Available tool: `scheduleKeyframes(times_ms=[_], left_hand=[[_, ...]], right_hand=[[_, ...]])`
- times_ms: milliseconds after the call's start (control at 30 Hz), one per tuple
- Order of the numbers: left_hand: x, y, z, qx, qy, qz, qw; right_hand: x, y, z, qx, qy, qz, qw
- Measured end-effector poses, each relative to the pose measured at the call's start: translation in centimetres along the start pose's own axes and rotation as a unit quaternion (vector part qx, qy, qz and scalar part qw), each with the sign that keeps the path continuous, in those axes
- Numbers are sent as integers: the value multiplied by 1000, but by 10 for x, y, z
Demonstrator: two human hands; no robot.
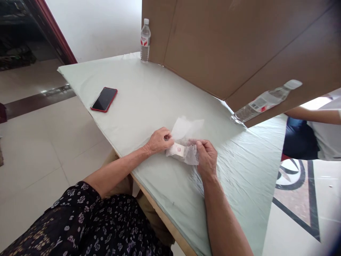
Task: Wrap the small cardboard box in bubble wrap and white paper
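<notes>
On the table in front of me lies a small white box [179,149] with a pinkish mark on its face, partly wrapped in clear bubble wrap [191,155]. My left hand [159,141] pinches the wrap at the box's left end, with thumb and forefinger closed. At the other end, my right hand [207,156] grips the bubble wrap between thumb and fingers. A loose, translucent white flap [186,127] of wrapping spreads out behind the box. My palms hide parts of the wrap's edges.
A pale green cloth covers the table [149,96]. A red-cased phone [104,99] lies to the left. Tall cardboard panels [202,46] stand behind, with one water bottle [145,41] at the left end and another bottle [263,102] at the right. Another person's arm [314,114] shows beyond.
</notes>
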State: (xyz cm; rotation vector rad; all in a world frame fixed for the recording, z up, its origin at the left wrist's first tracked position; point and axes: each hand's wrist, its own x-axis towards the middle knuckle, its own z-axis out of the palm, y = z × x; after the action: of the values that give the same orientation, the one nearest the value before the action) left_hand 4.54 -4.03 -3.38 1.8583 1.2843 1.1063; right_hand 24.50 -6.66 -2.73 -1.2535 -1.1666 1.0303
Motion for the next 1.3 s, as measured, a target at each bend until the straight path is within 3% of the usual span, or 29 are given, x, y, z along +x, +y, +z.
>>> scheduleKeyframes(times_ms=[100,200,333,433,533,633,733,833,933,1033,1100,1200,1300], left_hand=[[3,-1,-4,-4,17,-17,1000],[5,-3,-11,64,69,-40,995],[7,-7,-16,190,88,-95,973],[7,-9,-17,228,95,-111,963],[5,-9,-18,212,131,-69,966],[2,-4,-18,168,158,70,971],[-2,2,-17,133,116,220,959],[-4,5,-14,142,31,264,954],[-3,3,-13,163,-15,218,962],[0,0,-17,173,15,137,975],[3,-2,-22,174,39,80,981],[5,-3,-26,178,56,20,982],[6,-5,-26,187,62,-8,980]], right_hand=[[4,4,-4,-8,91,1,996],[9,7,-11,-45,174,4,984],[14,10,-23,-110,188,15,976],[17,13,-29,-147,180,13,972],[17,11,-32,-184,206,-52,960],[12,-1,-30,-189,213,-105,953],[4,-18,-23,-187,133,-87,969],[-1,-30,-16,-235,20,-54,970],[-3,-32,-13,-288,-31,-27,957],[-6,-34,-11,-285,-35,-51,957],[-12,-40,-9,-262,-69,-98,958],[-28,-52,-3,-256,-204,-136,935],[-50,-59,4,-294,-344,-101,886]])
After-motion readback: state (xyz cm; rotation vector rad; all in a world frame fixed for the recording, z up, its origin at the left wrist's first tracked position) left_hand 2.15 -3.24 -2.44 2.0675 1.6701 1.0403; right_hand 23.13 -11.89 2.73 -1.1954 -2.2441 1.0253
